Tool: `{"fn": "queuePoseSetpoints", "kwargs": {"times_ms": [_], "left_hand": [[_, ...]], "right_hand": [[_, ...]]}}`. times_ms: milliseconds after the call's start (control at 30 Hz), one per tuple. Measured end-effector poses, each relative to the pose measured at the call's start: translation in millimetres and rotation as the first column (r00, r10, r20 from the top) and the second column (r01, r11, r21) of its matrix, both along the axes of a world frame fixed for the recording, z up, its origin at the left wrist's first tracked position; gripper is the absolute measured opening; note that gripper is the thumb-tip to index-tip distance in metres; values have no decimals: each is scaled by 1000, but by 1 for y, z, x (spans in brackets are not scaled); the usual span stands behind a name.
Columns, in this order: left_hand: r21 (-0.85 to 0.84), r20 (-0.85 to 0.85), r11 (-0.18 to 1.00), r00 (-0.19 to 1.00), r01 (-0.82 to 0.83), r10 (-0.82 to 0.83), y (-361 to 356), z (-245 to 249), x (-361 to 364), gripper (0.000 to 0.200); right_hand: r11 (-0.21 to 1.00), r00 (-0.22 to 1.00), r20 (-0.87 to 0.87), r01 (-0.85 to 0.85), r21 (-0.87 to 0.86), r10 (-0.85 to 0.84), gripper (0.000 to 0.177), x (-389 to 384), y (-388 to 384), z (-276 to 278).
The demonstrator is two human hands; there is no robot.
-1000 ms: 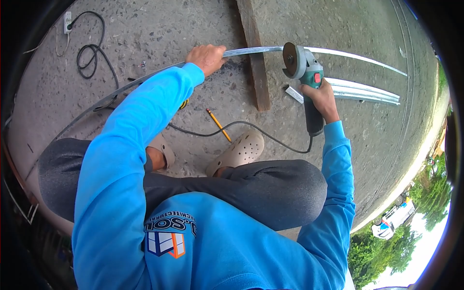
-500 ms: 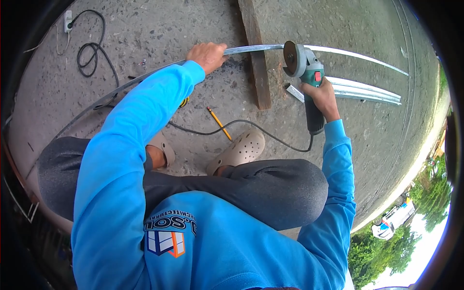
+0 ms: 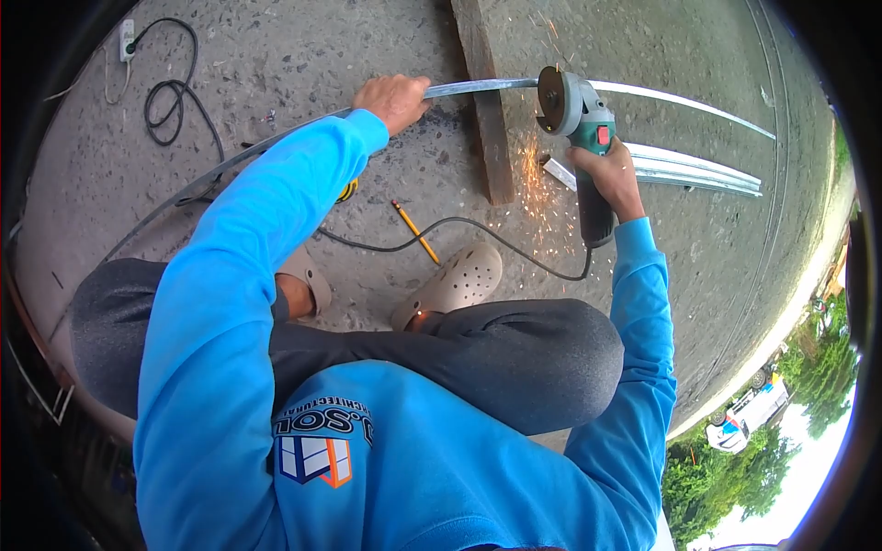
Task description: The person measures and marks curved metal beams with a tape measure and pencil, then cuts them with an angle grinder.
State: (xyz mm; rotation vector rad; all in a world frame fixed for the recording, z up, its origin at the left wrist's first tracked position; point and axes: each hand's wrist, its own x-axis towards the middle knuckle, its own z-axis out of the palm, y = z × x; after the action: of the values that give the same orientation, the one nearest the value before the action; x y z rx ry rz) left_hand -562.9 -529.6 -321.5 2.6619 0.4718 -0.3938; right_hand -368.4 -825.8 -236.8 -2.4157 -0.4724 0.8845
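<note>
My left hand [image 3: 395, 103] is closed around a long thin metal strip [image 3: 464, 88], which rests across a wooden beam [image 3: 490, 119]. In my right hand [image 3: 614, 180] is a green and grey angle grinder [image 3: 593, 138], held by its body. The grinder's disc [image 3: 551, 99] meets the strip just right of the beam, and orange sparks [image 3: 533, 174] spray down toward my feet. A short metal offcut [image 3: 559, 173] lies on the concrete beside the grinder. Several metal profiles [image 3: 694, 171] lie right of my right hand.
A yellow pencil [image 3: 415, 231] and the grinder's cord [image 3: 514, 250] lie before my shoes. A tape measure [image 3: 348, 191] is partly hidden by my left sleeve. At the upper left are a coiled black cable [image 3: 170, 112] and a white power socket [image 3: 127, 41].
Sparks now fly from the disc, where none showed before. The grinder and my right hand have shifted slightly up and left. My left hand has barely moved.
</note>
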Motion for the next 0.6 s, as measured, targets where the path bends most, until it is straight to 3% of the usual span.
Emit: {"fn": "queuePoseSetpoints", "kwargs": {"times_ms": [200, 300, 367, 600], "left_hand": [[-5, 7, 1000, 1000, -3, 3, 0, 0, -1, 21], [9, 51, 1000, 999, 1, -2, 1, -9, -2, 22], [24, 90, 1000, 996, 10, -12, 2, -12, -3, 24], [21, 105, 1000, 994, 21, -23, 3, -12, -3, 25]], "right_hand": [[1000, 1000, 18, -13, -7, 13, 56, 4, -4, -9], [997, 999, -35, -21, -73, 18, 47, 5, -6, -9], [999, 1000, 18, -9, -41, 9, 55, 4, -6, -11], [998, 999, 23, -28, -47, 29, 55, 7, 3, -3]]}}
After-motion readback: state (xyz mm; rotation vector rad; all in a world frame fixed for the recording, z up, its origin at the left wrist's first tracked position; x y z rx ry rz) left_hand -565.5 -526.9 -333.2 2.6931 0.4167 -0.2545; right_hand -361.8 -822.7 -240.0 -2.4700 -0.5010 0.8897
